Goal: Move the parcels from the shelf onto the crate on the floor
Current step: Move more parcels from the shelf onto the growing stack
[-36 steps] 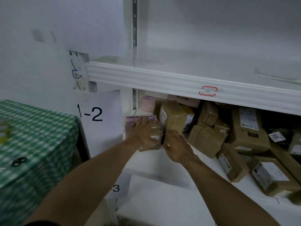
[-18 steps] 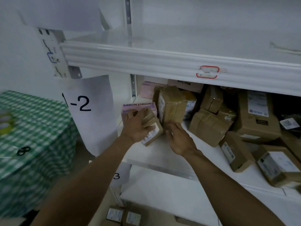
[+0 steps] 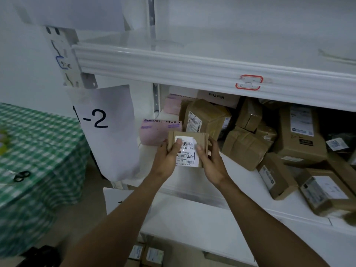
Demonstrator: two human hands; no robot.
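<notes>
Two hands, yours, hold one small brown parcel [image 3: 189,151] over the front of the shelf [image 3: 240,182], label facing you: left hand [image 3: 165,160] curled round its left side, right hand [image 3: 212,162] clamped on its right. Other parcels [image 3: 242,147] lie farther back on the shelf.

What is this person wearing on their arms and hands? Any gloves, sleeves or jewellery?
Nothing that shows. The left hand and right hand have no gloves, and I see no rings, watch or wristband. The forearms are uncovered too: no sleeve appears before the picture's lower edge.
</notes>
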